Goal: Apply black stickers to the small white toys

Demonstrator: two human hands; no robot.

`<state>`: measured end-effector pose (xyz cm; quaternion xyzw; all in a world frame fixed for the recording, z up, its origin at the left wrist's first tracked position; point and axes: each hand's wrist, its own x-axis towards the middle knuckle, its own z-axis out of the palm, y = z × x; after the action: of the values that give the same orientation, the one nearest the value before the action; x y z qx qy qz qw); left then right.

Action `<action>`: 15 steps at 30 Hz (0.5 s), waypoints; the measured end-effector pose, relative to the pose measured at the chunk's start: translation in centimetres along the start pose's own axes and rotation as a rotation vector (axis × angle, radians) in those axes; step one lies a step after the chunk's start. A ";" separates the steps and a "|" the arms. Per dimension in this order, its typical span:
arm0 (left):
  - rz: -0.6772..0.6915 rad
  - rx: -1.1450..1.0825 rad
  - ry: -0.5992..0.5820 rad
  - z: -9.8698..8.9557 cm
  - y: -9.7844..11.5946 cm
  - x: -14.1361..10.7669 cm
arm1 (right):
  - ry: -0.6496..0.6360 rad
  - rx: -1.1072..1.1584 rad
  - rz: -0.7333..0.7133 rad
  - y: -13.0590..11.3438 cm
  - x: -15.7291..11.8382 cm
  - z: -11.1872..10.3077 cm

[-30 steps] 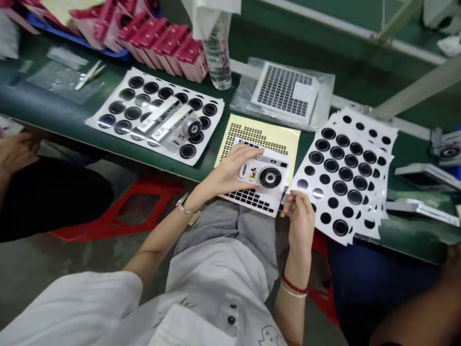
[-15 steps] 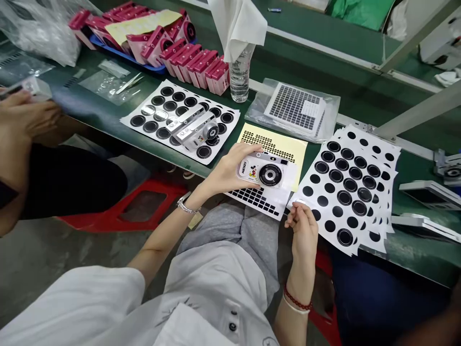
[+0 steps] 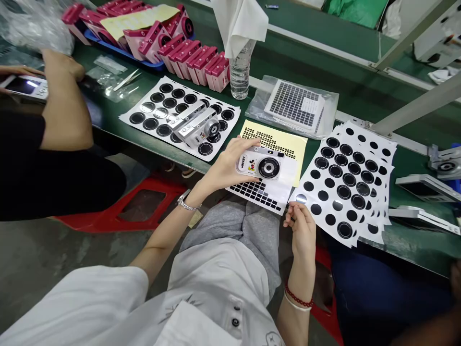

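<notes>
As I read this head-camera feed from my remote desk, the left hand (image 3: 230, 168) is grasping the left end of a white Mickey-print camera body (image 3: 260, 166), its fingers curled up over the top edge. That camera sits just to the right of the palm, over the spot where a yellow sticker sheet (image 3: 277, 139) meets a white backing sheet of black squares (image 3: 254, 194), though I can't tell whether it touches either one. The right hand (image 3: 300, 228) is raised apart from the camera, beside the edge of a fanned stack of white sheets with black rings (image 3: 345, 185), thumb and fingertips drawn close together (whether they pinch something tiny, I can't tell from here). Farther along the green workbench (image 3: 108, 122), two silver camera bodies (image 3: 196, 124) lie on another ringed sheet (image 3: 154, 108), in front of rows of pink boxes (image 3: 194, 65) and beside a water bottle (image 3: 239, 79). At the far left, a co-worker's hand (image 3: 19, 71) rests on a white device with a lit screen (image 3: 27, 87)
</notes>
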<state>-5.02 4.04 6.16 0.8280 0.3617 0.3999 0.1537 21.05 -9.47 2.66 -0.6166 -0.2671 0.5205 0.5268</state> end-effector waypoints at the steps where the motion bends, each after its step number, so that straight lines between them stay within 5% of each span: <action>1: 0.002 0.002 -0.001 0.0 -0.1 0.0 | 0.000 -0.002 -0.002 0.0 -0.1 0.0; 8: 0.053 -0.021 0.035 -0.5 0.3 -0.2 | 0.023 -0.047 -0.048 -0.4 -0.4 0.5; 12: 0.070 -0.025 0.005 0.0 1.2 -0.6 | 0.089 -0.177 -0.311 -1.9 -0.1 3.6; 15: 0.074 -0.004 -0.026 1.0 2.1 -1.1 | 0.018 -0.185 -0.412 -3.2 0.6 6.8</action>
<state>-3.76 1.86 6.07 0.8458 0.3278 0.3951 0.1452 15.68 -5.43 6.03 -0.5995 -0.4293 0.3694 0.5655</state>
